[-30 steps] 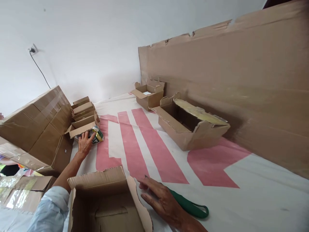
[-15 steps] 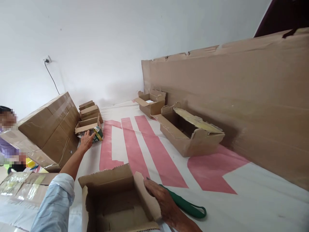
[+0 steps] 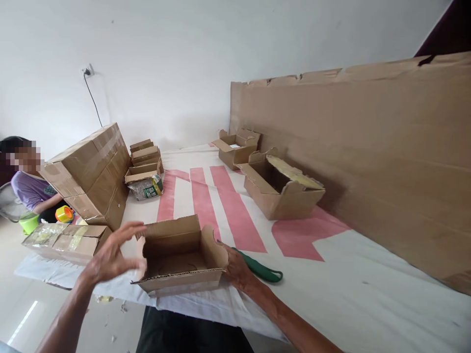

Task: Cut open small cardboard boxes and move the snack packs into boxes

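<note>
A small open cardboard box point(image 3: 172, 242) sits at the near edge of the white and pink sheet point(image 3: 331, 274), and I can see nothing inside it. My right hand point(image 3: 237, 268) grips its right flap from outside, fingers partly hidden behind the cardboard. My left hand point(image 3: 112, 255) hovers by the box's left wall with fingers spread and nothing in it; it is blurred. A green strap-like object point(image 3: 267, 272) lies on the sheet just behind my right hand.
A green and yellow packet point(image 3: 147, 187) lies by a stack of small boxes point(image 3: 144, 156). Large taped cartons point(image 3: 88, 171) stand at left, a flat taped box point(image 3: 62, 240) before them. Two open boxes point(image 3: 281, 191) point(image 3: 237, 147) line a tall cardboard sheet point(image 3: 368, 147). A seated person point(image 3: 27, 186) is far left.
My left hand has left the packet and come back beside the open box. The box has slid toward the table's near edge with my right hand on its flap. The view swung left.
</note>
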A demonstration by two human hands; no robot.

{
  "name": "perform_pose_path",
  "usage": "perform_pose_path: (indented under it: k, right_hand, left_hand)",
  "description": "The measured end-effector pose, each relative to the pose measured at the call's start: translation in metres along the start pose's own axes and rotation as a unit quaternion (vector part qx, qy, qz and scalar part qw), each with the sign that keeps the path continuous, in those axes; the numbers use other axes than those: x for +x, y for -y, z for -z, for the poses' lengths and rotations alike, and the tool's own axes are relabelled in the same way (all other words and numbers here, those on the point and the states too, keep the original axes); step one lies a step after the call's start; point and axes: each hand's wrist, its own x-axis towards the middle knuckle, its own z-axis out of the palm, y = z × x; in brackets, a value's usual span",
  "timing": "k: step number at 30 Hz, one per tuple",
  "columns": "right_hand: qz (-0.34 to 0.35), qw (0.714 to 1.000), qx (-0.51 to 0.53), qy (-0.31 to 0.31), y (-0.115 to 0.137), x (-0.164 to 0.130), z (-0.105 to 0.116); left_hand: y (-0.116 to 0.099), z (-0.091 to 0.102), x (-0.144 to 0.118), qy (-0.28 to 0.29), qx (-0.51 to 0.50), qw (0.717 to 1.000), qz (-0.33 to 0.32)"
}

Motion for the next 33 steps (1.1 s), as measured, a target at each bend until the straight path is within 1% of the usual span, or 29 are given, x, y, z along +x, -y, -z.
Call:
perform_pose_path:
  k: [2, 4, 6, 8, 9, 11, 13, 15, 16, 19, 22, 24, 27, 30, 33]
  right_hand:
    - [0.017, 1.000, -0.017, 0.012, 0.002, 0.000, 0.000]
    - [0.021, 0.999, -0.036, 0.013, 0.004, 0.000, -0.002]
    - [0.023, 0.998, -0.055, 0.002, 0.006, -0.001, -0.006]
    - [0.026, 0.997, -0.070, -0.012, 0.008, -0.001, -0.010]
    - [0.028, 0.997, -0.074, -0.019, 0.009, -0.002, -0.011]
    - [0.034, 0.996, -0.081, -0.030, 0.009, -0.004, -0.014]
    - [0.044, 0.994, -0.090, -0.038, 0.007, -0.007, -0.015]
    - [0.058, 0.992, -0.103, -0.048, 0.002, -0.009, -0.017]
    - [0.070, 0.990, -0.110, -0.053, -0.001, -0.009, -0.018]
    - [0.119, 0.981, -0.132, -0.072, -0.009, -0.010, -0.021]
    - [0.150, 0.974, -0.147, -0.087, -0.012, -0.009, -0.022]
    - [0.160, 0.971, -0.152, -0.089, -0.011, -0.009, -0.021]
    - [0.164, 0.970, -0.156, -0.085, -0.008, -0.009, -0.018]
    - [0.155, 0.971, -0.161, -0.085, -0.007, -0.009, -0.018]
    - [0.150, 0.970, -0.170, -0.084, -0.009, -0.008, -0.020]
  left_hand:
    - [-0.016, -0.025, -0.031, 0.009, 0.068, 0.997, -0.034]
    - [-0.022, -0.052, -0.043, 0.004, 0.155, 0.986, -0.065]
    - [-0.017, -0.073, -0.040, -0.016, 0.225, 0.972, -0.066]
    - [-0.005, -0.080, -0.025, -0.038, 0.279, 0.958, -0.045]
    - [0.004, -0.079, -0.015, -0.045, 0.301, 0.952, -0.035]
    - [0.023, -0.068, 0.010, -0.050, 0.333, 0.941, -0.021]
    - [0.043, -0.049, 0.040, -0.051, 0.353, 0.934, -0.002]
    - [0.063, -0.028, 0.074, -0.053, 0.390, 0.919, 0.039]
    - [0.072, -0.018, 0.091, -0.054, 0.398, 0.915, 0.046]
    - [0.096, 0.006, 0.140, -0.043, 0.408, 0.910, 0.050]
    - [0.114, 0.022, 0.175, -0.033, 0.420, 0.905, 0.054]
    - [0.122, 0.027, 0.189, -0.035, 0.428, 0.901, 0.060]
    - [0.128, 0.027, 0.196, -0.033, 0.432, 0.899, 0.063]
    - [0.129, 0.022, 0.189, -0.015, 0.428, 0.902, 0.053]
    - [0.124, 0.019, 0.174, -0.007, 0.423, 0.905, 0.046]
